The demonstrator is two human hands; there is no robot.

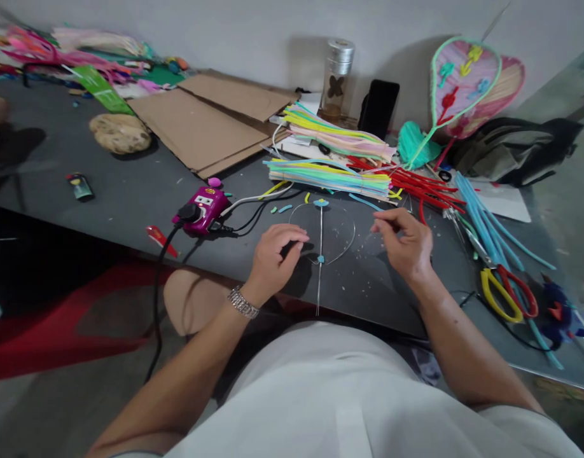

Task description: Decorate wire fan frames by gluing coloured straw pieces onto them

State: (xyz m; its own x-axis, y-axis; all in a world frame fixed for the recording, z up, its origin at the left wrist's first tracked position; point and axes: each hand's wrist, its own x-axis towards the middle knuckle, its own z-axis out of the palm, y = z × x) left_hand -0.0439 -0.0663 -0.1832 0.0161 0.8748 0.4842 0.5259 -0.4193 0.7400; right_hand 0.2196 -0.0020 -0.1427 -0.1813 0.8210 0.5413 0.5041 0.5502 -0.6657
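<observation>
Whatever your right grip (404,245) pinches is too thin to make out. Your left grip (275,254) covers the lower left curve of the wire frame (320,235). The blue tool (562,315) runs off the right edge, and the surface (130,191) is cut there too.

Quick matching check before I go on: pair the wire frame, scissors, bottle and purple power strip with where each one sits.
1 wire frame
2 scissors
3 bottle
4 purple power strip

A at the back wall
B between left hand and right hand
C left of both hands
D on the far right

Pairs: 1-B, 2-D, 3-A, 4-C
</observation>
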